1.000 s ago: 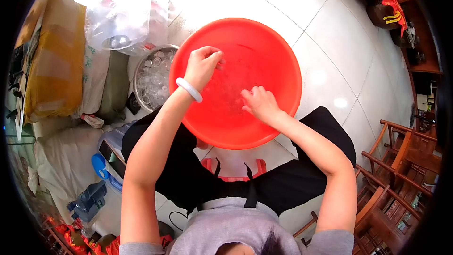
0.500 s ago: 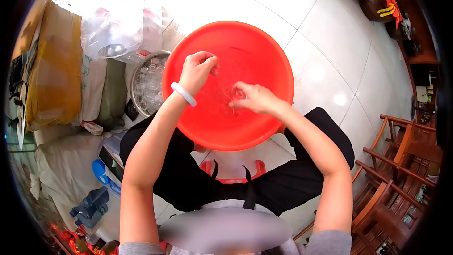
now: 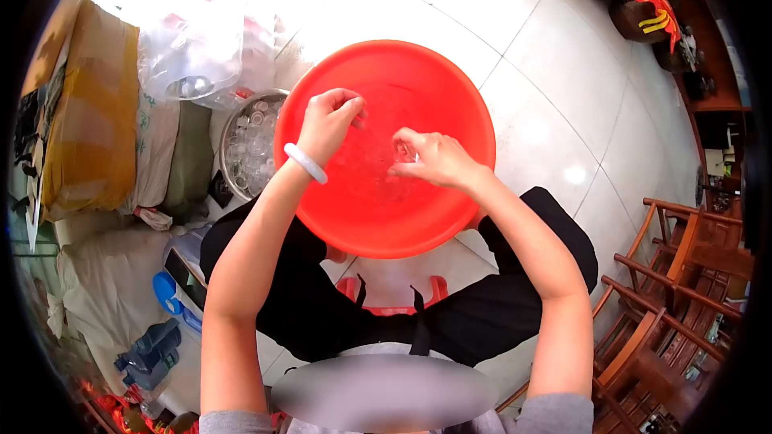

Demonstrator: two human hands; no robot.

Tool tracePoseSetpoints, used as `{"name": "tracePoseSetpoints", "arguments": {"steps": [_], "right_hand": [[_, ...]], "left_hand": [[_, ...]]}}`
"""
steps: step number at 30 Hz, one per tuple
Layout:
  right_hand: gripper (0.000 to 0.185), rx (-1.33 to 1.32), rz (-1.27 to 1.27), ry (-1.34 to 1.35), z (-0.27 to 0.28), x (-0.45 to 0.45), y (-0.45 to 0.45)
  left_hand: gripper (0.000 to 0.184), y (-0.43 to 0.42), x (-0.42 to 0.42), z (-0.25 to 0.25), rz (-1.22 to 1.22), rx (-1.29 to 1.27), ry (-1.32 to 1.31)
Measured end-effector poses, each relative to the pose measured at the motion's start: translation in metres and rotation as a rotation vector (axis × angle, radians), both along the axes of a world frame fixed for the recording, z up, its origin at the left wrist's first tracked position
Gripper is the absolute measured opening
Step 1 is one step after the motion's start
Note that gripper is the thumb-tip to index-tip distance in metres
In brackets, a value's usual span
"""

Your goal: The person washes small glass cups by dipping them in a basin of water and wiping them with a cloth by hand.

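A: What lies under the red basin (image 3: 386,229)?
B: Nearest the person's lap there is a red stool (image 3: 438,289), and pale floor tiles (image 3: 555,88) spread out around the basin.

A: And farther off in the room?
B: To the basin's right, on the person's side, stand wooden chairs (image 3: 679,265). To its left are a green sack (image 3: 187,153) and, farther out, a brown box (image 3: 92,112). Far beyond the basin, to the right, dark jars (image 3: 631,16) carry red cloth and yellow ties.

A: Where are the hands?
B: Both are over the basin. The left hand (image 3: 328,119), with a white bangle (image 3: 305,163) at its wrist, is over the left part. Its fingers are curled in, narrow; whether they pinch anything can't be told. The right hand (image 3: 430,159) is nearer the middle, thumb and fingers curved inward with a little room between them. Something clear glints there, but whether it is gripped can't be told.

A: What is in the basin?
B: Faint clear shapes show near its middle, below the right hand, too blurred to name.

A: Any other containers?
B: Just left of the basin, a metal bowl (image 3: 228,162) holds many small clear pieces (image 3: 253,146). Beyond that bowl, a see-through bag (image 3: 189,44) has something round and shiny inside.
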State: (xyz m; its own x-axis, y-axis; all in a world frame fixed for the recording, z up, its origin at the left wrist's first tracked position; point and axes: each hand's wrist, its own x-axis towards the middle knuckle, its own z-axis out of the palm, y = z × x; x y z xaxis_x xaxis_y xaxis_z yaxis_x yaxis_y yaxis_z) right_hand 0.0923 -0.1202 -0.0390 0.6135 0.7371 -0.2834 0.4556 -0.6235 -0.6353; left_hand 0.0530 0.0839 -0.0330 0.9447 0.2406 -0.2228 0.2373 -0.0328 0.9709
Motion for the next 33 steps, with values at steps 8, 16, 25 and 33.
{"name": "tracePoseSetpoints", "arguments": {"steps": [8, 16, 25, 33], "right_hand": [[0.044, -0.269, 0.043, -0.18, -0.029, 0.008, -0.031], [0.04, -0.02, 0.031, -0.369, -0.014, 0.029, -0.075], [0.041, 0.226, 0.091, -0.553, -0.036, 0.036, -0.064], [0.042, 0.485, -0.107, -0.441, -0.038, 0.04, -0.063]], "left_hand": [[0.015, -0.013, -0.006, -0.036, -0.155, 0.303, 0.108], [0.029, -0.066, -0.039, -0.149, -1.149, 0.964, 0.398], [0.041, -0.096, 0.009, -0.258, -1.232, 1.079, 0.429], [0.037, -0.12, 0.013, -0.278, -1.149, 0.912, 0.536]]}}
